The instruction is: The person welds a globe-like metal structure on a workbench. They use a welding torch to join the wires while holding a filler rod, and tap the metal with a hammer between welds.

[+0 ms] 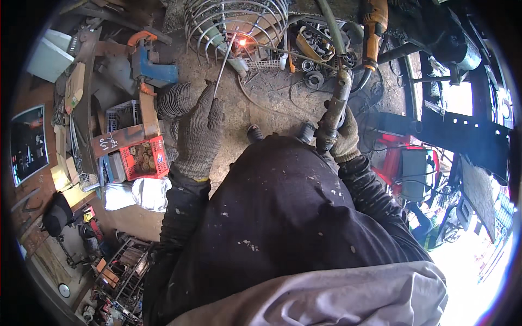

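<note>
My gloved left hand [200,133] is closed round a thin metal rod [220,70], which points up and away toward a bright orange glow [242,42]. In my gloved right hand [347,137] is a gas torch [338,100] with a thick, worn metal handle. Its slim neck [302,55] runs leftward toward the glow. Around and above the glow stands a round cage of curved metal bars [198,26]. The upper end of the rod nearly meets the glow; whether they touch, I cannot tell.
An orange power tool [375,24] hangs at the upper right. Metal rings [314,80] and a yellow tray of parts [311,48] lie near the torch. A thin hose [258,101] crosses the floor. At left are a blue clamp [155,69] and a red basket [161,149] of parts.
</note>
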The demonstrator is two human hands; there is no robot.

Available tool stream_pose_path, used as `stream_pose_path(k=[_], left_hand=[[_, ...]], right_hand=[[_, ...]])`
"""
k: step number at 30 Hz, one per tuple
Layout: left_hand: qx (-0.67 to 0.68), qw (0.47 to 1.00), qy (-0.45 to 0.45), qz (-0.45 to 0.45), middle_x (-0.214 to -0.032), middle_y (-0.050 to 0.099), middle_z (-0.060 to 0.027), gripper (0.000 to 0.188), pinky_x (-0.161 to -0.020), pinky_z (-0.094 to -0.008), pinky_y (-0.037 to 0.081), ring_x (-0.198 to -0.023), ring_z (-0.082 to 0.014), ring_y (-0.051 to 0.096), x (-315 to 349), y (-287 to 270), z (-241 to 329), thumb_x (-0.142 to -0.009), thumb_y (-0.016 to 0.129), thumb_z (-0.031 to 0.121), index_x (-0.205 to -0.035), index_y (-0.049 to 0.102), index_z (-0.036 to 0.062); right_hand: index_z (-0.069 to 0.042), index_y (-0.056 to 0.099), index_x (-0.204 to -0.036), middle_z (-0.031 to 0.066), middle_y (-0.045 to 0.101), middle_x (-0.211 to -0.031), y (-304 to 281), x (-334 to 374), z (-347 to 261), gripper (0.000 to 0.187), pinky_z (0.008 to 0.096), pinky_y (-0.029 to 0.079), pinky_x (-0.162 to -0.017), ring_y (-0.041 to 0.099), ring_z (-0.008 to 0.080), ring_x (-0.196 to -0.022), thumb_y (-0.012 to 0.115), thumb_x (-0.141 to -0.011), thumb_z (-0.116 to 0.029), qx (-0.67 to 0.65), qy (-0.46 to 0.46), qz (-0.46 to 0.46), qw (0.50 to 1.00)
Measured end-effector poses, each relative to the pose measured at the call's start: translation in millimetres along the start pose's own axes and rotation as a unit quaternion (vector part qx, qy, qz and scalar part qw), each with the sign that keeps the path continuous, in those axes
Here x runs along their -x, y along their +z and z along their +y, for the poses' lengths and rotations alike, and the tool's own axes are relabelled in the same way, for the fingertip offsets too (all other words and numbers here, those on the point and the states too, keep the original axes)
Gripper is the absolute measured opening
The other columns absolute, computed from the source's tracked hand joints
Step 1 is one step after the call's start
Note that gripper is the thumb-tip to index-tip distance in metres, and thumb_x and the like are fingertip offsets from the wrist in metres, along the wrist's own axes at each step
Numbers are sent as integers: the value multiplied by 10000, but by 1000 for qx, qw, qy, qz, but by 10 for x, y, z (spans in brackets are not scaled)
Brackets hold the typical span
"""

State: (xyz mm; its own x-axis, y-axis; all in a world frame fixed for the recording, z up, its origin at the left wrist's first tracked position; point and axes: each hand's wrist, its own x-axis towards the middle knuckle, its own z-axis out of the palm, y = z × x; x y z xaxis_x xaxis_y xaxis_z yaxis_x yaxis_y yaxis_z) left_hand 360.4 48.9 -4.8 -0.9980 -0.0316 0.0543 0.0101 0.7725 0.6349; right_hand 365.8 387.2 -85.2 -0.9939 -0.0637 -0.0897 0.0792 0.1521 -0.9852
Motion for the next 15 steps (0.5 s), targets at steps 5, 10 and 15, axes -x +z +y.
stream_pose_path(k=[5,10,15], left_hand=[[3,1000,21,20,-1116,716,-207,402,-726,-395,555,-881,-351,725,-1,10,-10,-992,620,158,-1374,588,38],[17,1000,2,16,-1029,724,-174,391,-702,-364,551,-813,-293,706,-30,-29,120,-994,601,128,-1370,593,22],[20,999,-33,10,-957,726,-144,393,-683,-333,548,-764,-225,687,12,-53,214,-996,575,92,-1379,586,3]], right_hand=[[-17,571,-1270,24,655,-987,19,-9,29,559,300,519,-804,633,124,-891,822,-800,-188,-23,18,-2,1000],[-17,555,-1307,-1,636,-942,43,-6,27,569,281,530,-750,632,108,-851,806,-811,-139,-69,10,4,998],[-30,557,-1277,29,643,-1000,49,-16,-28,498,294,533,-787,642,131,-919,780,-852,-162,-233,52,-32,971]])
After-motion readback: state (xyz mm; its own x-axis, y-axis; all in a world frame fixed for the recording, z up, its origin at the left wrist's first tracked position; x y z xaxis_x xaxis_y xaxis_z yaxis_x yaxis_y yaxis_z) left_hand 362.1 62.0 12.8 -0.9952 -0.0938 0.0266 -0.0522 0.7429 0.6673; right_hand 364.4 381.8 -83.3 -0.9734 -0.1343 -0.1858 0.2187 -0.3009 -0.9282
